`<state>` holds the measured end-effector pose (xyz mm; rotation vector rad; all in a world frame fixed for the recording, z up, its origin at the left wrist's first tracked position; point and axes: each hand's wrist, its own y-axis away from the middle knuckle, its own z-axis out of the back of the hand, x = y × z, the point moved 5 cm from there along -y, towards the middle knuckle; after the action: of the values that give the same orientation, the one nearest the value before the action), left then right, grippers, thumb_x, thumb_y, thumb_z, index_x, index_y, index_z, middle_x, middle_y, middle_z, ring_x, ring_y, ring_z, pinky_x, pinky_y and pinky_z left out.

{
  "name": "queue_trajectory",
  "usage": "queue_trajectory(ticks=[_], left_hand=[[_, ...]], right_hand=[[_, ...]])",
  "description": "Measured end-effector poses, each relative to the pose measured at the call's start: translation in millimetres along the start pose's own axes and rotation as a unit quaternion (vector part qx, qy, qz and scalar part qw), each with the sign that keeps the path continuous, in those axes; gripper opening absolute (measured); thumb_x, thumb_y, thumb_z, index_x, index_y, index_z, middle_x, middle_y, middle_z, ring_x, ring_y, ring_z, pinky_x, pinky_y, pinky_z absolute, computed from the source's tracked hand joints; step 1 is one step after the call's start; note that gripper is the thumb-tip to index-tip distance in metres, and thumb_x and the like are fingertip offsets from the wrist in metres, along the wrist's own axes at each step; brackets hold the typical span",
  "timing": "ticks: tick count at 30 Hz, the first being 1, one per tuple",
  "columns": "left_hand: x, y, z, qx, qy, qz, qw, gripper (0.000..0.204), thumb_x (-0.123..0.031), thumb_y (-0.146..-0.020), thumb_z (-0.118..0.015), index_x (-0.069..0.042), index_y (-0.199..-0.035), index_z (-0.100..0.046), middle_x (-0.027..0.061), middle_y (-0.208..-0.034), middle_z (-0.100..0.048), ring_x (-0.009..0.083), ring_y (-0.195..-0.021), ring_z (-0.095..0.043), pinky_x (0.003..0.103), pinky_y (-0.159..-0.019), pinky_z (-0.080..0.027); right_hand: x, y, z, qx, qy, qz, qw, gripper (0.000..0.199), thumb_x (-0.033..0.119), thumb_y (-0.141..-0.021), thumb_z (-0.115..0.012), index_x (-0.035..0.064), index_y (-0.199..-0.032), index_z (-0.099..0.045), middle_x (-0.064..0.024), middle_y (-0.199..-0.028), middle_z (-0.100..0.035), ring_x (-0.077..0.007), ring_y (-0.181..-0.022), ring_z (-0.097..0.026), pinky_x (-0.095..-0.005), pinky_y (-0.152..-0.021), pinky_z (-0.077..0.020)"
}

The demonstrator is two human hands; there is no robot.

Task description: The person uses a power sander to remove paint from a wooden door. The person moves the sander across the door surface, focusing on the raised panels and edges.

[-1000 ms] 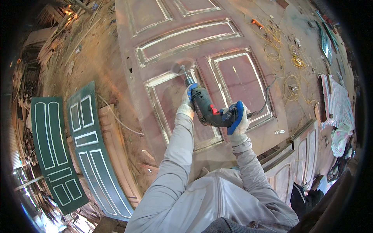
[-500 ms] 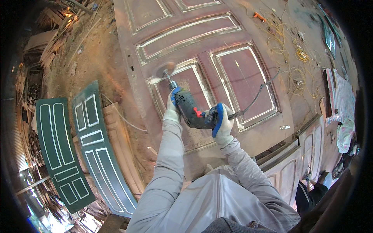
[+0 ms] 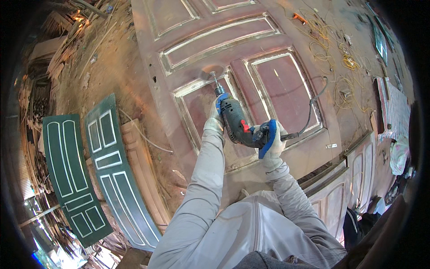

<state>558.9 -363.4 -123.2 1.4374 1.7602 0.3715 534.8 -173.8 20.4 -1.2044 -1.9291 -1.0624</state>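
My left hand (image 3: 215, 120), gloved, is wrapped around the front of the power drill (image 3: 236, 124), just behind the chuck. My right hand (image 3: 274, 142), also gloved, is closed around the blue rear handle of the same tool. Both hands are clamped firmly on the drill, one close beside the other.

The drill body is dark with a red switch and blue trim. It points away from me and slightly to my left. Beyond my left hand, a round spinning attachment (image 3: 212, 71) on the shaft meets the surface of the large reddish panelled door (image 3: 286, 89) lying flat under both hands. The contact point sits on the pale moulding at the far corner of a recessed panel; the attachment is blurred, so its kind cannot be told.

A black cord (image 3: 313, 103) runs from the handle out past my right hand across the door.

Well off to the left of my left hand, two green panelled doors (image 3: 89, 166) lie on the dirt floor. Far beyond my right hand, yellow cable (image 3: 345, 62) lies in loose tangles on the ground.
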Motion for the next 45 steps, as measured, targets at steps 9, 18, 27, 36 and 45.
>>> queue_trajectory(ticks=[9, 18, 27, 36, 45], left_hand=[[1.2, 8.1, -8.3, -0.012, -0.022, 0.015, 1.000, 0.017, -0.025, -0.075, -0.065, -0.009, -0.081, -0.061, 0.0051, -0.068, -0.063, 0.0199, -0.055, -0.060, 0.033, -0.055, -0.052], [3.6, -6.7, 9.0, 0.018, 0.014, 0.002, 1.000, 0.019, -0.026, -0.078, -0.063, -0.008, -0.083, -0.060, 0.0067, -0.070, -0.063, 0.0212, -0.057, -0.061, 0.035, -0.056, -0.053], [-23.5, 27.7, 47.7, -0.024, 0.006, -0.038, 0.999, 0.019, -0.028, -0.079, -0.063, -0.009, -0.079, -0.059, 0.0060, -0.067, -0.062, 0.0205, -0.055, -0.060, 0.034, -0.053, -0.052], [0.6, -3.2, 20.0, 0.048, 0.030, -0.032, 0.998, 0.017, -0.024, -0.077, -0.066, -0.008, -0.082, -0.061, 0.0046, -0.069, -0.063, 0.0184, -0.056, -0.060, 0.032, -0.053, -0.050], [-23.4, 20.6, 42.0, 0.004, 0.029, -0.023, 0.999, 0.019, -0.027, -0.078, -0.063, -0.008, -0.080, -0.060, 0.0077, -0.069, -0.063, 0.0229, -0.056, -0.061, 0.036, -0.054, -0.053]], right_hand=[[-1.3, 3.1, 1.6, 0.030, -0.028, 0.026, 0.999, 0.025, 0.020, -0.092, -0.052, -0.0005, -0.079, -0.054, -0.0095, -0.065, -0.056, -0.0162, -0.054, -0.055, -0.0277, -0.051, -0.0443], [1.3, 3.5, -5.1, 0.015, -0.002, 0.007, 1.000, 0.025, 0.020, -0.092, -0.051, 0.0000, -0.077, -0.054, -0.0097, -0.064, -0.056, -0.0172, -0.055, -0.055, -0.0288, -0.053, -0.0452], [-24.9, 23.2, -27.3, 0.074, 0.022, -0.030, 0.997, 0.026, 0.021, -0.094, -0.049, -0.0002, -0.080, -0.054, -0.0125, -0.068, -0.060, -0.0153, -0.055, -0.055, -0.0271, -0.052, -0.0441], [-0.5, 16.5, -15.3, 0.052, 0.047, 0.016, 0.997, 0.028, 0.021, -0.093, -0.048, -0.0004, -0.077, -0.052, -0.0134, -0.065, -0.058, -0.0177, -0.054, -0.054, -0.0294, -0.056, -0.0448], [-19.0, 13.5, -27.9, 0.053, -0.011, -0.060, 0.997, 0.027, 0.022, -0.093, -0.051, 0.0000, -0.077, -0.054, -0.0092, -0.064, -0.056, -0.0154, -0.052, -0.053, -0.0279, -0.051, -0.0434]])
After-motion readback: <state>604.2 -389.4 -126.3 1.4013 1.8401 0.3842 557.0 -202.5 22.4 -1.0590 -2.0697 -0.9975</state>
